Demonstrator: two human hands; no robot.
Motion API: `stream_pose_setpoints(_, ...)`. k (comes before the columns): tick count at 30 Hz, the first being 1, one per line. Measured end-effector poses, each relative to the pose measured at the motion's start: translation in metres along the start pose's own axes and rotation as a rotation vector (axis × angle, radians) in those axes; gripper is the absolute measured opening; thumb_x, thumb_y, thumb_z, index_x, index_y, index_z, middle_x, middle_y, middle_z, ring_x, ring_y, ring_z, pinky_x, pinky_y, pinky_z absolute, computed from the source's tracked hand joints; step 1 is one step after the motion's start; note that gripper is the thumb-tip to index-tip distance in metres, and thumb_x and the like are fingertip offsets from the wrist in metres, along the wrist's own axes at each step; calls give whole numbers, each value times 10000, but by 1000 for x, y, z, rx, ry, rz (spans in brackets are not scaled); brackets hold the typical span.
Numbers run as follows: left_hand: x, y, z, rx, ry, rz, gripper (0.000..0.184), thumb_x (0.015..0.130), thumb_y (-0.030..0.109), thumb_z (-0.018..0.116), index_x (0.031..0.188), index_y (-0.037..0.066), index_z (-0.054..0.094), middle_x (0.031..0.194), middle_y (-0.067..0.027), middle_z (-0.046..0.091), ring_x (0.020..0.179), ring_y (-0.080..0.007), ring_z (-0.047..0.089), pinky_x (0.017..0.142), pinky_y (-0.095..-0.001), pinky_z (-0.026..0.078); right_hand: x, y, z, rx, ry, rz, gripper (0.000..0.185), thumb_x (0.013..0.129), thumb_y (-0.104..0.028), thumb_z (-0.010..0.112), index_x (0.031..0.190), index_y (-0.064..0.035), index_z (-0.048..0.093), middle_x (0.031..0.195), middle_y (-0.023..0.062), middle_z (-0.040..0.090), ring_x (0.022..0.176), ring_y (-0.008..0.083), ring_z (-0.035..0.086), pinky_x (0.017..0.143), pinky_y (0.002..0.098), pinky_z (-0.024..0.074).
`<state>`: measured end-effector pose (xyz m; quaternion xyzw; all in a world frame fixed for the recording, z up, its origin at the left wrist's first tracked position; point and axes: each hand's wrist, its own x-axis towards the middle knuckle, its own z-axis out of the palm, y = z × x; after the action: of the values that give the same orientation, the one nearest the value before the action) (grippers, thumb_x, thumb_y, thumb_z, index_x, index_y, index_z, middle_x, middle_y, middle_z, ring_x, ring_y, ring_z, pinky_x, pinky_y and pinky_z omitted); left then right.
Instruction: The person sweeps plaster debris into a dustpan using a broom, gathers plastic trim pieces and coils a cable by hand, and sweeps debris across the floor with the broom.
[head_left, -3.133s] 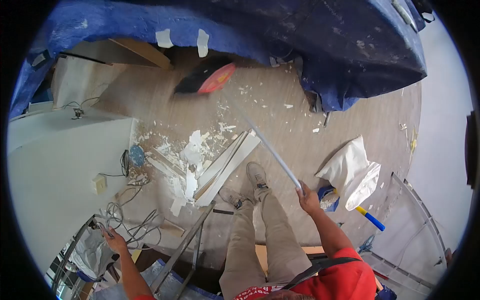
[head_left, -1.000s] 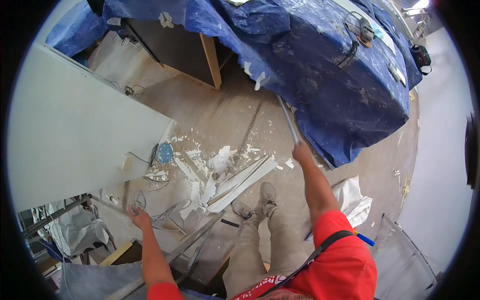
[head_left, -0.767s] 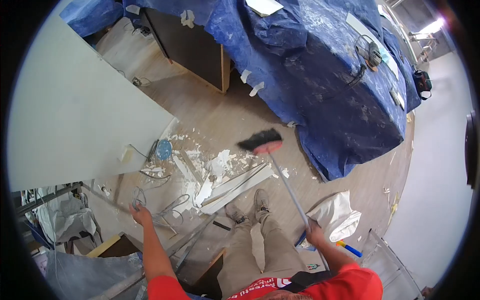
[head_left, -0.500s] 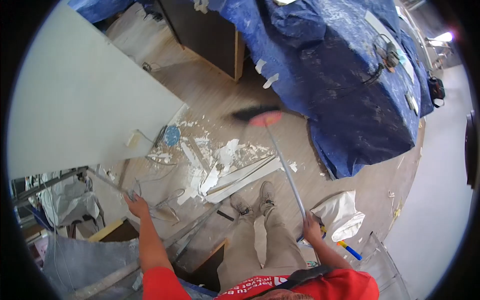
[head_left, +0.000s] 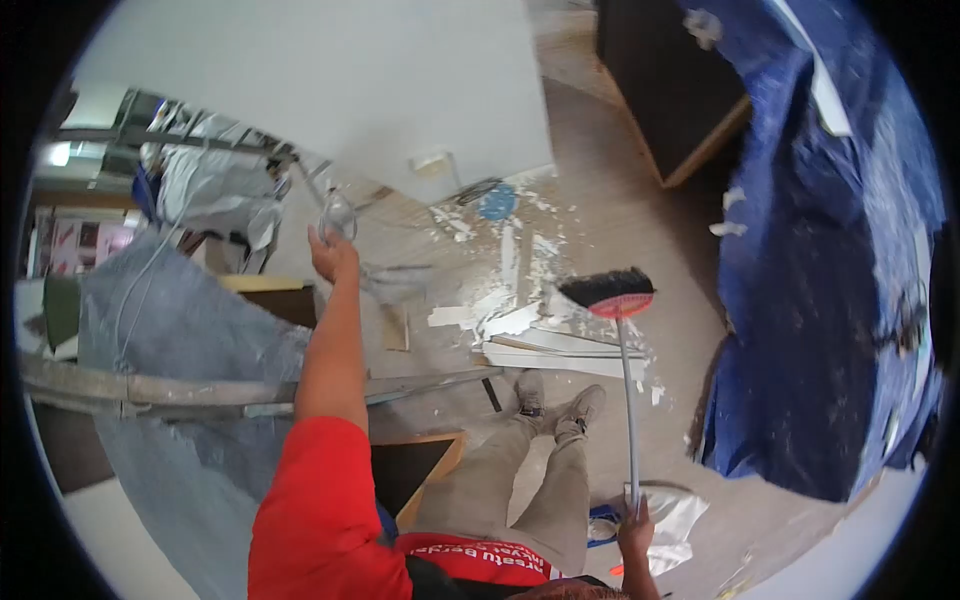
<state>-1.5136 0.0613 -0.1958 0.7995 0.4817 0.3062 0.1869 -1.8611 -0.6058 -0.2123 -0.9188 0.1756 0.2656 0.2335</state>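
My right hand [head_left: 635,530] is wrapped round the grey handle of a broom [head_left: 622,306], low in the view. Its black bristles and red head are over the floor, beside white scraps [head_left: 515,318] and long pale strips [head_left: 565,355]. At the left, my left hand [head_left: 333,252] is stretched out, its fingers closed on a looped grey cable [head_left: 338,215]. A blue round object [head_left: 497,202] lies among scraps near the white panel's corner.
A white panel [head_left: 330,90] stands at the top. Blue sheeting [head_left: 790,330] drapes down the right side, near a dark board [head_left: 665,90]. Metal rails [head_left: 200,392] cross the lower left. A white sack [head_left: 675,525] lies by my right hand.
The view has turned towards the left, so the blue sheeting now sits further right. The broom head has come down close to the strips. My left hand still has the cable, reached further out.
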Motion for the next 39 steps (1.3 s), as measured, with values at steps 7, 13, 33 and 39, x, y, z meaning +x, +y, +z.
stream_pose_setpoints(7, 54, 81, -30, -283, 258, 136, 404, 901, 168, 510, 1251, -34, 495, 1207, -249, 560, 1103, -370, 552, 915, -396, 438, 28, 0, -64, -173, -120, -243, 403, 834, -171, 555, 1186, 25, 532, 681, 247, 618, 606, 408, 620, 536, 461, 500)
stream_pose_setpoints(13, 61, 133, -54, -591, 235, 270, 391, 894, 122, 502, 1242, -56, 492, 1104, -218, 610, 1020, -306, 590, 896, -360, 442, 115, -25, -83, -287, -252, -237, 325, 864, -346, 591, 1020, -62, 614, 696, 227, 631, 672, 426, 622, 597, 501, 492)
stream_pose_setpoints(33, 25, 162, -147, -695, 290, 218, 424, 928, 174, 492, 1285, -51, 447, 983, -167, 671, 936, -196, 611, 855, -285, 453, 219, -245, 38, -488, -442, -515, 490, 892, -187, 431, 1377, -146, 369, 920, 209, 654, 840, 386, 636, 734, 495, 496)
stream_pose_setpoints(39, 21, 141, -147, -730, 330, 204, 420, 929, 170, 494, 1280, -56, 450, 996, -171, 664, 938, -195, 610, 865, -292, 449, 145, -125, -50, -562, -408, -453, 502, 922, -233, 443, 1408, -186, 325, 816, 222, 650, 713, 410, 635, 659, 525, 498)
